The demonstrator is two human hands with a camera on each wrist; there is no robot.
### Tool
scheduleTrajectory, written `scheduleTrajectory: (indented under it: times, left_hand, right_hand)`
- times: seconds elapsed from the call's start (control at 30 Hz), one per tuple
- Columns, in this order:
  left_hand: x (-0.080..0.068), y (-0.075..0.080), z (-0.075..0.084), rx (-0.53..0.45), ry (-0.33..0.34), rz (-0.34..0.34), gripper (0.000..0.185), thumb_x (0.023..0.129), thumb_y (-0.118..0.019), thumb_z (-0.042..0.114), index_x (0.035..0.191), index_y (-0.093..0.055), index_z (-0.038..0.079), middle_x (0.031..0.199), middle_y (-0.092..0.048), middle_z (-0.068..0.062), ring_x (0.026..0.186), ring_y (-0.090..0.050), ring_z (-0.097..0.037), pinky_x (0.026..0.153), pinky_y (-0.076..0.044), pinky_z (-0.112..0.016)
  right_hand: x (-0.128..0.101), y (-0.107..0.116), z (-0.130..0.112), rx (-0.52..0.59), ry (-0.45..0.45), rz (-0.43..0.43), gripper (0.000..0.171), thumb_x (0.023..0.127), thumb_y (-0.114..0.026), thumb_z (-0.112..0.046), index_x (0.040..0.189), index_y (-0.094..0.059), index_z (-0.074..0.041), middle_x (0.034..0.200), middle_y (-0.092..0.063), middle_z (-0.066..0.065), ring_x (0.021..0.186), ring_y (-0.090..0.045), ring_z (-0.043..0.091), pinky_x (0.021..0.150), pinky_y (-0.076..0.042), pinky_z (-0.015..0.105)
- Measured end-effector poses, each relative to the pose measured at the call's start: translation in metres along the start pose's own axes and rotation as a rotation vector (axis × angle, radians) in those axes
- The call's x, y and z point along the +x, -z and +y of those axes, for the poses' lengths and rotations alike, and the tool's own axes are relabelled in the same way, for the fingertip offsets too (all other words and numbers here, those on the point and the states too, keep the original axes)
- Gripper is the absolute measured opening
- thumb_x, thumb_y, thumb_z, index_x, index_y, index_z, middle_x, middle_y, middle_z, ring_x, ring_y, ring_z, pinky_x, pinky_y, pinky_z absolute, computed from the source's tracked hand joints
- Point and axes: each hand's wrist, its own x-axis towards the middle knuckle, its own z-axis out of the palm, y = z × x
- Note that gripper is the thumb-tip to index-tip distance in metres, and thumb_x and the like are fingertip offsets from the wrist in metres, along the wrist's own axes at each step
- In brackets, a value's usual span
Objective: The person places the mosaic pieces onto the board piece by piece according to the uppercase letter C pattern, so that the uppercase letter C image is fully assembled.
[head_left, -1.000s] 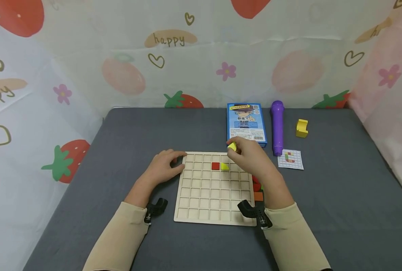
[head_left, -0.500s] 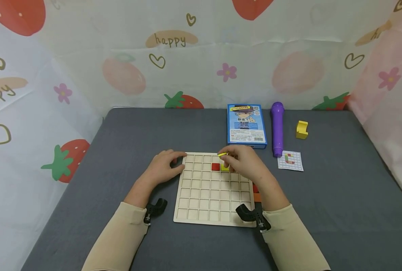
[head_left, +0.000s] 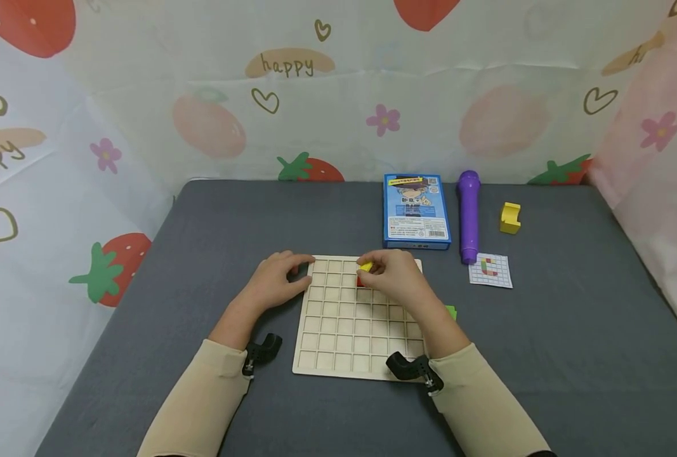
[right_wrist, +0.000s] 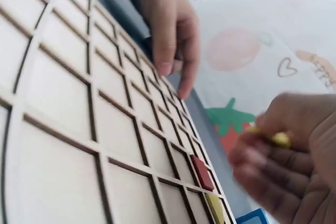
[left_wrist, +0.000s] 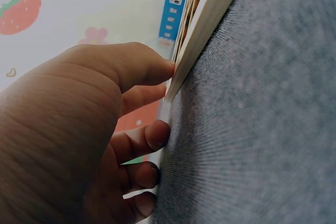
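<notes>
A wooden grid board (head_left: 329, 327) lies on the table. My left hand (head_left: 277, 279) rests at its upper left corner, where thumb and forefinger touch the rim; the other fingers hang loosely curled in the left wrist view. Over the top rows, my right hand (head_left: 398, 276) pinches a small yellow piece (head_left: 367, 267) between thumb and fingers. A red tile (head_left: 360, 282) sits in a cell just below it. In the right wrist view a yellow tile (right_wrist: 215, 208) lies in the cell beside the red one; the head view hides it behind the right hand.
A blue box (head_left: 417, 216) and a purple rod (head_left: 469, 219) lie behind the board. Farther right are a yellow block (head_left: 510, 218) and a card (head_left: 489, 274) with a coloured grid pattern. A green piece (head_left: 451, 311) shows beside my right forearm.
My right hand has moved left over the board with the yellow piece, from its upper right corner to above the red tile. The left hand has stayed in place.
</notes>
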Motion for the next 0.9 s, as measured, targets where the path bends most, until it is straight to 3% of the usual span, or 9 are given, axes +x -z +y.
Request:
scheduleTrajectory:
  times: [0.17, 0.33, 0.53, 0.73, 0.9]
  left_hand:
    - [0.0, 0.0, 0.001, 0.003, 0.005, -0.005, 0.04, 0.098, -0.069, 0.03, 0.136, -0.068, 0.017, 0.086, -0.049, -0.001, 0.074, -0.04, -0.019, 0.072, -0.032, -0.039]
    - [0.0, 0.002, 0.002, 0.003, 0.014, -0.005, 0.04, 0.098, -0.069, 0.03, 0.136, -0.068, 0.017, 0.086, -0.049, 0.0, 0.075, -0.04, -0.019, 0.072, -0.032, -0.039]
    - [0.001, 0.001, 0.002, 0.001, 0.006, -0.004, 0.04, 0.098, -0.069, 0.03, 0.136, -0.068, 0.017, 0.086, -0.051, -0.001, 0.075, -0.041, -0.019, 0.072, -0.033, -0.04]
    - [0.001, 0.0, 0.001, 0.0, 0.003, 0.001, 0.04, 0.098, -0.069, 0.03, 0.135, -0.069, 0.017, 0.085, -0.05, 0.0, 0.075, -0.042, -0.019, 0.072, -0.033, -0.039]
    - [0.002, -0.001, -0.001, 0.01, 0.005, 0.0, 0.039, 0.098, -0.068, 0.03, 0.135, -0.069, 0.018, 0.086, -0.051, 0.0, 0.076, -0.043, -0.02, 0.072, -0.033, -0.039]
  right_hand:
    - [0.003, -0.01, -0.003, -0.271, 0.096, -0.074, 0.04, 0.1, -0.066, -0.013, 0.138, -0.064, -0.001, 0.098, -0.072, 0.009, 0.08, -0.06, 0.018, 0.072, -0.049, 0.035]
    - [0.006, -0.023, -0.005, -0.455, 0.16, -0.133, 0.035, 0.101, -0.068, -0.017, 0.132, -0.069, -0.002, 0.097, -0.069, 0.007, 0.079, -0.055, 0.017, 0.076, -0.047, 0.036]
    - [0.003, -0.035, -0.002, -0.687, 0.252, -0.117, 0.027, 0.101, -0.069, -0.024, 0.123, -0.073, -0.01, 0.095, -0.06, 0.004, 0.073, -0.054, 0.016, 0.066, -0.049, 0.034]
    - [0.002, -0.038, 0.001, -0.753, 0.313, -0.053, 0.02, 0.101, -0.068, -0.02, 0.119, -0.076, -0.015, 0.101, -0.058, 0.007, 0.073, -0.057, 0.017, 0.062, -0.05, 0.034]
    - [0.002, -0.039, 0.0, -0.725, 0.318, 0.03, 0.009, 0.097, -0.073, -0.016, 0.101, -0.081, -0.019, 0.099, -0.061, 0.005, 0.076, -0.062, 0.018, 0.064, -0.053, 0.035]
